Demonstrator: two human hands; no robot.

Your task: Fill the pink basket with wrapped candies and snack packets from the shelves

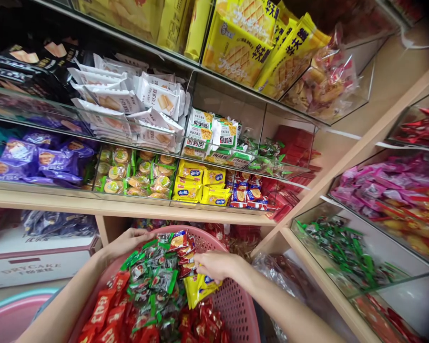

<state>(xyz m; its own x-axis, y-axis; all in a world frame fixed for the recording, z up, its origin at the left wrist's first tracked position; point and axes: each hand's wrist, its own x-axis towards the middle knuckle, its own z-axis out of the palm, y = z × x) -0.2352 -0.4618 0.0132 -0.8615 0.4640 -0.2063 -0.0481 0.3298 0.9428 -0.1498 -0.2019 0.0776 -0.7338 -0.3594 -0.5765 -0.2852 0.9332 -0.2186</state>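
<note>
A pink perforated plastic basket (232,295) full of wrapped snacks stands below the shelves. My left hand (134,240) is closed over its far left rim. Above the basket's right half is my right hand (214,265), with its fingers curled closed. Its fingertips meet a row of red and blue biscuit packets (186,255), and yellow snack packets (200,288) lie just under it. Whatever is inside that hand is hidden. Green and dark wrapped candies (157,274) fill the basket's middle. Red packets (105,307) lie at its left, and smaller red wrapped candies (205,321) at the near right.
Glass-fronted shelves hold white dry cake packets (160,97), purple packets (57,155), yellow packets (189,183) and large yellow wafer bags (236,47). Angled bins with green candies (346,250) flank the right. A white carton (39,262) and a pink tub (17,314) sit left.
</note>
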